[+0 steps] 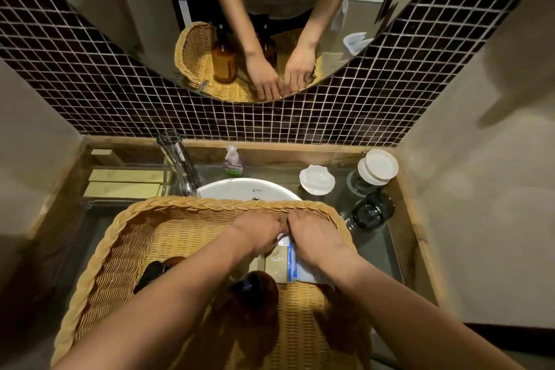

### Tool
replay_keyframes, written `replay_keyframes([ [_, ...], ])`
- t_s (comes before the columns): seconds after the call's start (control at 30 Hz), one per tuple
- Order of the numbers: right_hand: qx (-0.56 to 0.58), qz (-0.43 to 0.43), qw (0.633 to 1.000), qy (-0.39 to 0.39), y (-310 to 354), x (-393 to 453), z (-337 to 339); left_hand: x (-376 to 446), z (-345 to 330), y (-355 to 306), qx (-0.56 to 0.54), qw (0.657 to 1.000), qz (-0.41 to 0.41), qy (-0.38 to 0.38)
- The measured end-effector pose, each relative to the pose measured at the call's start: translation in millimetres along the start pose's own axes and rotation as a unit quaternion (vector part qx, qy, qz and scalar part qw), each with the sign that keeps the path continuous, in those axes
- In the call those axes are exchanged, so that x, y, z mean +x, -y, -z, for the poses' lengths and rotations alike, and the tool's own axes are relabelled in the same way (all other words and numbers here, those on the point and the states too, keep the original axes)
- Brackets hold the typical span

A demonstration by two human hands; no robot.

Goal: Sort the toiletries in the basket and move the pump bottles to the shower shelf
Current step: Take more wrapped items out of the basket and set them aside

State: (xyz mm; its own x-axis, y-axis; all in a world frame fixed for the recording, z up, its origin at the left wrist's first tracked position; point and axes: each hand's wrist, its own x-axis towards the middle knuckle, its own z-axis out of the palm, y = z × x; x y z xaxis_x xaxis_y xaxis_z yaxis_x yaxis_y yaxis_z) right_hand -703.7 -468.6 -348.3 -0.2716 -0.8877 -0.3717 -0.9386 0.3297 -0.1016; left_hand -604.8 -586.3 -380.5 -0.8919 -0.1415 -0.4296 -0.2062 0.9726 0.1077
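Observation:
A wide wicker basket [126, 237] sits on the counter over the white sink. Both hands reach into its far right corner. My left hand [258, 234] and my right hand [315, 237] lie side by side, fingers bent down over small packets: a beige box [277, 266] and a blue-and-white sachet [292, 264]. What each hand holds is hidden under the fingers. An amber pump bottle [255, 294] stands in the basket below my wrists. A second dark bottle [156, 273] shows partly under my left forearm.
Behind the basket stand a chrome tap [180, 165] and a small soap dispenser [232, 162]. To the right are a white dish [316, 180], a lidded glass jar [372, 174] and a dark glass [368, 213]. A mirror [270, 9] hangs above the tiled wall.

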Motion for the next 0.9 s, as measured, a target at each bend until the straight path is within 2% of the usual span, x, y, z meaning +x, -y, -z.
replay_keyframes([
  [0.33, 0.022, 0.002, 1.000, -0.002, 4, -9, -3, -1, 1, -7, -0.045, 0.998, 0.035, 0.003],
  [0.57, 0.057, -0.014, 0.998, 0.002, 11, -11, -2, -11, -2, -9, -0.126, 0.989, 0.061, -0.041],
  [0.67, 0.111, -0.033, 0.993, -0.015, 12, -10, -3, -16, 0, -8, -0.196, 0.976, 0.072, -0.065],
  [0.8, 0.178, -0.060, 0.981, -0.049, 16, -5, 0, -27, 5, 2, -0.315, 0.935, 0.101, -0.123],
  [0.9, 0.235, -0.074, 0.967, -0.064, 17, 0, 5, -38, 9, 9, -0.357, 0.914, 0.116, -0.152],
])
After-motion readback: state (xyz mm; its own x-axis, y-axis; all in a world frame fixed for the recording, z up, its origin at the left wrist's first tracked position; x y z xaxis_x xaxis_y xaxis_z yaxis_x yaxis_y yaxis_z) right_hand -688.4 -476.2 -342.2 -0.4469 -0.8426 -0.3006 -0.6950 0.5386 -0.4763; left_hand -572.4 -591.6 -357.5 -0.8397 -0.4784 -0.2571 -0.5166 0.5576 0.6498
